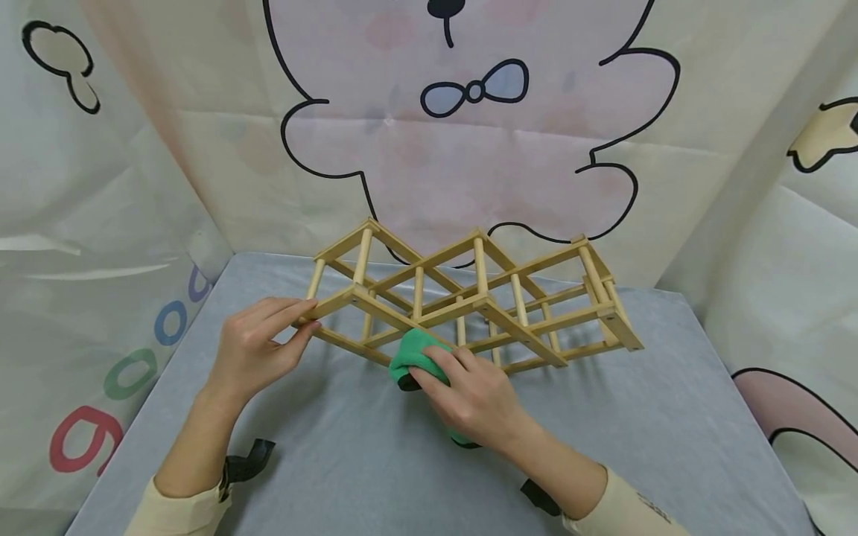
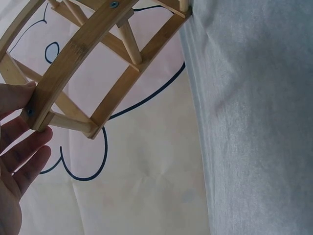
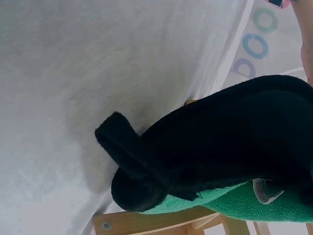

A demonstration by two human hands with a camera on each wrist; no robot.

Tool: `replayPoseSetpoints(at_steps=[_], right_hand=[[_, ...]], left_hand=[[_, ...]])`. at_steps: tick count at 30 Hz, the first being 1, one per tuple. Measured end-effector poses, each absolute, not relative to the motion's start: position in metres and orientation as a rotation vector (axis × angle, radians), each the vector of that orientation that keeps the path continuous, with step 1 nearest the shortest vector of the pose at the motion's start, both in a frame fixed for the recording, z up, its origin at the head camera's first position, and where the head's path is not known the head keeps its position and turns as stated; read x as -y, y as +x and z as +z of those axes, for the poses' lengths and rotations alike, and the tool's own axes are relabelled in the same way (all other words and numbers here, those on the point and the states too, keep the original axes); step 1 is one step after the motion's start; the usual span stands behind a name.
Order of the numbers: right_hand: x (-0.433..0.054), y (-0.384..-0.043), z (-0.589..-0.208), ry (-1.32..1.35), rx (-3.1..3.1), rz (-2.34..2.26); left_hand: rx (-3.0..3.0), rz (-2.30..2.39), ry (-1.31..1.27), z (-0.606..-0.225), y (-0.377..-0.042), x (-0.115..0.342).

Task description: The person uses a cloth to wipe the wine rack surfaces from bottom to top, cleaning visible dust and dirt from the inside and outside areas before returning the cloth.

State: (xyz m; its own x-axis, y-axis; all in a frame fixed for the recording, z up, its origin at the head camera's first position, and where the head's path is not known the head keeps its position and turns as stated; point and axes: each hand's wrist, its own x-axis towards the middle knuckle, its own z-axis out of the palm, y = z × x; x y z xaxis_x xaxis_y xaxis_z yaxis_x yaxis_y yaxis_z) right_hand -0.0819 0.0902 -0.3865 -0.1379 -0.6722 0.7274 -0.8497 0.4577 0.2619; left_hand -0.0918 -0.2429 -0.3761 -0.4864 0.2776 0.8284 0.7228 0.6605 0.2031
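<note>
A bamboo wine rack of crossed slats and round dowels spans the middle of the head view. Its left end is pinched between the thumb and fingers of my left hand. The left wrist view shows the thumb on a screwed slat, with fingertips under its end. My right hand grips a fuzzy green cleaning cloth against the rack's front slats. In the right wrist view, the cloth's black side, loop and small label hide my right fingers.
Grey-blue fabric covers the table. A printed curtain rises close behind the rack and continues along both sides. Black bands with protruding parts sit on the wrists.
</note>
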Motion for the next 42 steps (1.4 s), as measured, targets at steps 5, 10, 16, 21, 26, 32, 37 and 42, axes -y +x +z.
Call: replayPoseSetpoints(at_steps=[5,10,16,21,26,32,37,42], right_hand=[[-0.096,-0.084,-0.390,1.294,1.900,0.273],[-0.105,-0.085,-0.399,1.284,1.919,0.267],[-0.127,-0.084,-0.410,1.268,2.016,0.246],[-0.149,-0.083,-0.419,1.288,2.108,0.246],[-0.163,-0.082,-0.420,1.266,2.180,0.235],[-0.174,-0.084,-0.409,1.228,2.133,0.250],[-0.184,-0.085,-0.396,1.192,1.995,0.283],[-0.196,-0.082,-0.383,1.186,1.933,0.261]], left_hand=[[2.060,-0.695,-0.772,-0.376,-0.092,0.243],[2.064,-0.698,-0.770,-0.375,-0.091,0.243],[2.066,-0.698,-0.771,-0.376,-0.091,0.243],[2.066,-0.701,-0.771,-0.377,-0.092,0.243],[2.066,-0.705,-0.769,-0.376,-0.092,0.243],[2.058,-0.712,-0.773,-0.377,-0.092,0.244],[2.058,-0.716,-0.775,-0.378,-0.092,0.244],[2.060,-0.712,-0.775,-0.377,-0.092,0.243]])
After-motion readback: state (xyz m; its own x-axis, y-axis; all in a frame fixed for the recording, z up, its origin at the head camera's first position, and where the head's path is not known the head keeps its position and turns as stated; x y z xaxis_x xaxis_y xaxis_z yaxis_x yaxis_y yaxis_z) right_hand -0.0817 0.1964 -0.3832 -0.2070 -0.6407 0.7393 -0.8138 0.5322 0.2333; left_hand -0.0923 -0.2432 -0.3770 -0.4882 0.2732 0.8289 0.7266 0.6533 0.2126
